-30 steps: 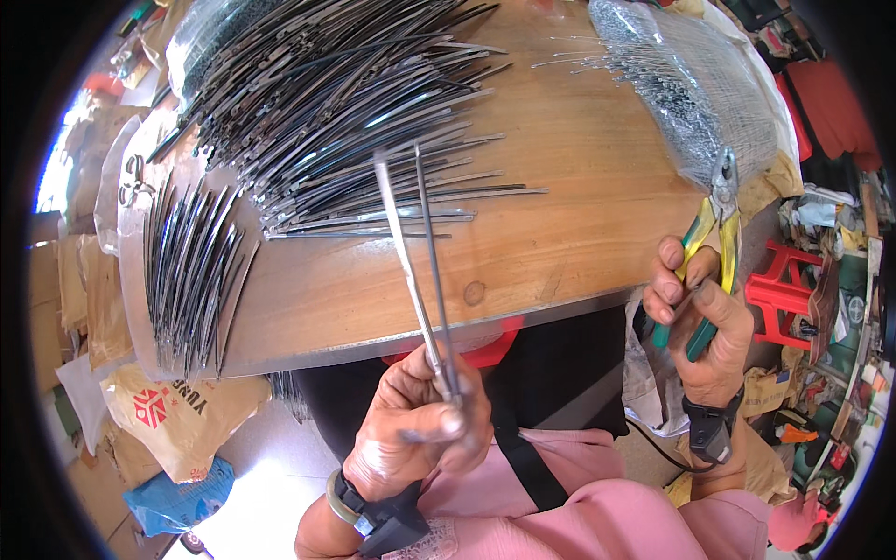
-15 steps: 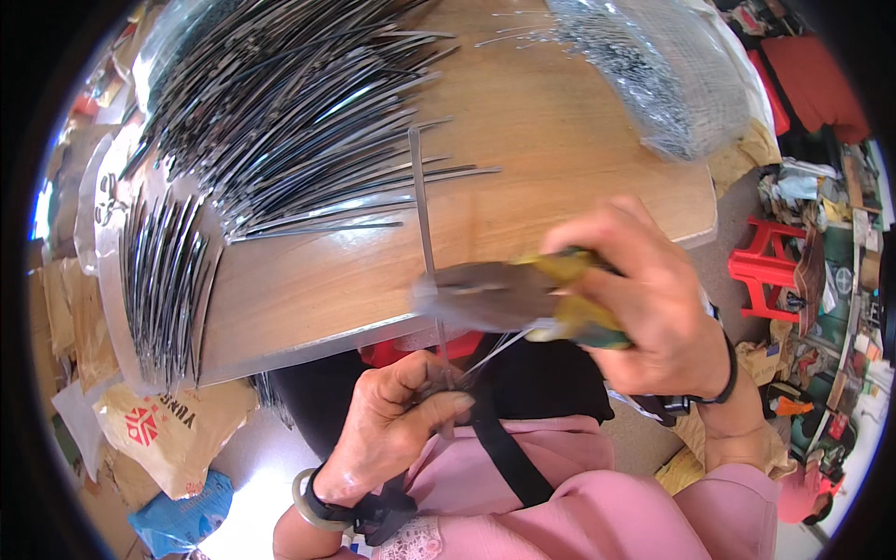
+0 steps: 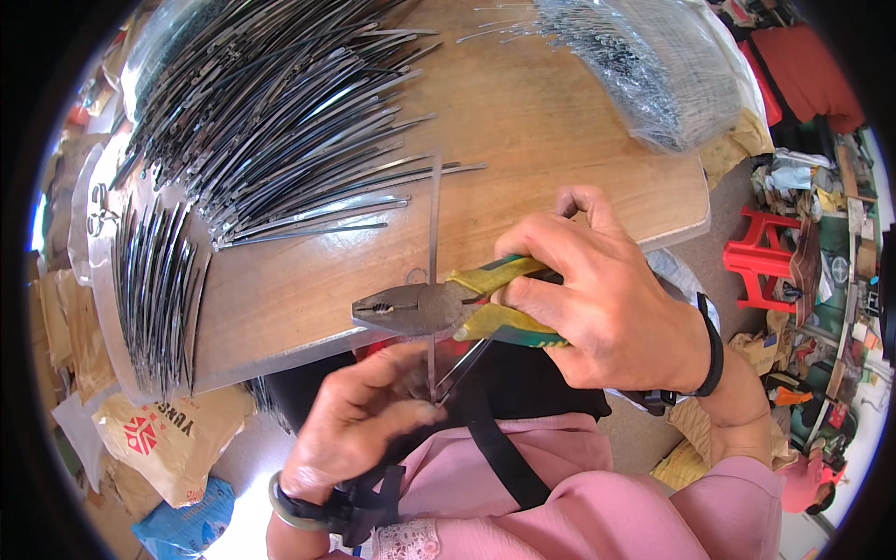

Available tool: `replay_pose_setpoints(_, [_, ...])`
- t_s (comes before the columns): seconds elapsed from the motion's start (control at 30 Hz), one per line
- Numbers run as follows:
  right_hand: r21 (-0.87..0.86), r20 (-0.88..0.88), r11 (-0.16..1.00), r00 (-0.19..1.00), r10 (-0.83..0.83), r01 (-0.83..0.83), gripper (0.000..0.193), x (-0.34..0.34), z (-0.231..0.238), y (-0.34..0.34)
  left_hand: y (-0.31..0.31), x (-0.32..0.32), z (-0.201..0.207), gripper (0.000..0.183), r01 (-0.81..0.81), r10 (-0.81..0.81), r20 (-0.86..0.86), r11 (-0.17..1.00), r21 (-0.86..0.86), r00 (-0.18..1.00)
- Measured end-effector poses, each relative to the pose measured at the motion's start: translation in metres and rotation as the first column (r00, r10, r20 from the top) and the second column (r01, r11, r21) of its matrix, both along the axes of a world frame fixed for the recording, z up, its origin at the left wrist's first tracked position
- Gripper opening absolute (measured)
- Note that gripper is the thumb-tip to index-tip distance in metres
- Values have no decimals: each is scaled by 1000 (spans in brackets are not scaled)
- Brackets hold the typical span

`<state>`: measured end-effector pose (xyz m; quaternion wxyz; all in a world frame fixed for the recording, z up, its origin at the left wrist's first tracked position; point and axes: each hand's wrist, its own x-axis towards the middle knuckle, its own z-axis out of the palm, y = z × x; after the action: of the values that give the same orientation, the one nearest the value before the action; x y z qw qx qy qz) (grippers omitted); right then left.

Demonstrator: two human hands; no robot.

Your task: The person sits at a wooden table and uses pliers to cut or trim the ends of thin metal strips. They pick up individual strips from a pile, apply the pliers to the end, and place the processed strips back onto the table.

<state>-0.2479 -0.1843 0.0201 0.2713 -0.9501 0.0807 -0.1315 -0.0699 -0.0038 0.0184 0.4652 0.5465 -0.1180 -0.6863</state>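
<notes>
My right hand [image 3: 607,313] grips combination pliers [image 3: 420,309] with yellow and green handles; their dark jaws point left over the table's front edge. My left hand [image 3: 350,429], slightly blurred, pinches the lower part of a thin metal strip [image 3: 434,210] in front of the table. The strip runs up past the pliers and over the tabletop. By the left fingertips, another narrow shiny length [image 3: 465,370] slants up to the right; whether it belongs to the same strip I cannot tell. The pliers' head covers part of the strip.
A large pile of dark metal strips [image 3: 280,131] covers the table's left side, with a smaller bunch [image 3: 159,294] at its left end. A plastic-wrapped bundle [image 3: 644,79] lies at the back right of the wooden table [image 3: 532,121]. A red stool [image 3: 767,261] stands to the right.
The pliers have moved left across the strip and show more sharply. The strip's upper end has swung right, so it stands more upright. My left hand has shifted slightly left.
</notes>
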Motion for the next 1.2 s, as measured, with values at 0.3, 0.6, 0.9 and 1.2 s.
replay_pose_setpoints(0.3, [-16, 119, 1000, 993, -14, 16, 25, 6, 14, 15, -22, 26, 6, 27, 273, -264, 125, 960, -63, 956])
replay_pose_setpoints(0.6, [-74, 153, 997, 987, 41, -29, 25, 15, 20, 17, -8, 3, -7, 22, -101, 59, -507, 993, -57, 860])
replay_pose_setpoints(0.9, [163, -73, 975, 987, -140, 151, 34, -12, 12, 18, -5, -11, -5, 15, -399, 369, -171, 895, -198, 913])
replay_pose_setpoints(1.2, [366, -123, 930, 991, 56, -7, 38, -5, 7, 27, 3, -14, -16, 20, -279, 417, 204, 830, -483, 886])
